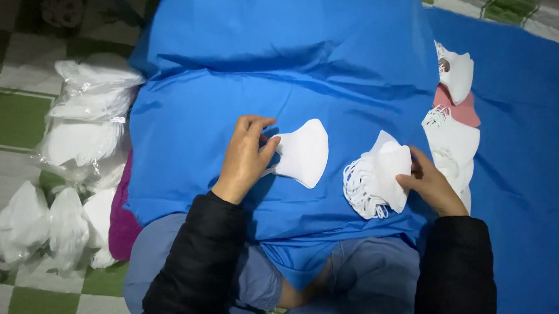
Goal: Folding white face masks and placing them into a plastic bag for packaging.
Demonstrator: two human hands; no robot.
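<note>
Two hands with soft white face masks on a blue cloth.

The left hand (pixel 246 154) pinches the edge of one smooth, curved white mask (pixel 304 153). The right hand (pixel 430 184) grips a stack of masks (pixel 379 179) with stringy loops. More masks (pixel 453 135) lie beyond it. Clear plastic bags (pixel 83 134) full of white masks sit left of the blue cloth (pixel 297 56).

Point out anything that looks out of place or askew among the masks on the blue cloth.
One pink mask lies in the pile of white masks at the right, the only coloured one. Nothing looks torn or spilled. The left hand holds a single white mask; the right hand grips a stack of masks.
</note>
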